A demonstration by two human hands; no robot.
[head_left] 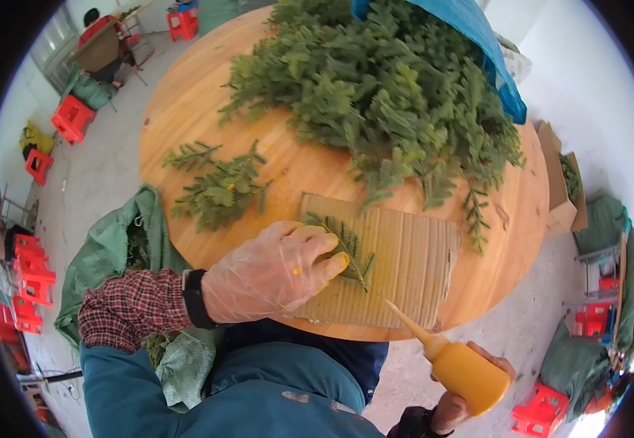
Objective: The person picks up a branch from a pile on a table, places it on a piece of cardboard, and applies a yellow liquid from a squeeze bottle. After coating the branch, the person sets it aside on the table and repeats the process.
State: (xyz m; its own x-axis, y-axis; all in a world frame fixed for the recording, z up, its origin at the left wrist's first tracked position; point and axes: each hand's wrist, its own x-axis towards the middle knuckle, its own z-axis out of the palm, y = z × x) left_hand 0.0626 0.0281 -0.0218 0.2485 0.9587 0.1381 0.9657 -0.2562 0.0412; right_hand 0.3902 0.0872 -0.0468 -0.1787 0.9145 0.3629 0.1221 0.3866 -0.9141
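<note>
My left hand (273,270), in a clear thin glove with orange smears, pinches a small green fir sprig (352,242) over a piece of corrugated cardboard (412,248). The sprig's stem end points toward me, to the lower right. My right hand (452,410) is wrapped round a yellow-orange squeeze bottle (472,376) beyond the table's near right edge. Its long thin nozzle reaches up and left over the cardboard, with the tip close to the stem end. Whether tip and stem touch, I cannot tell.
On the round wooden table (280,153) a big heap of fir branches (383,95) spills from a blue bag (477,36). A smaller pile of sprigs (222,190) lies left. A green sack (105,237) stands at my left, a cardboard box (561,212) at the right. Red stools (72,119) stand around.
</note>
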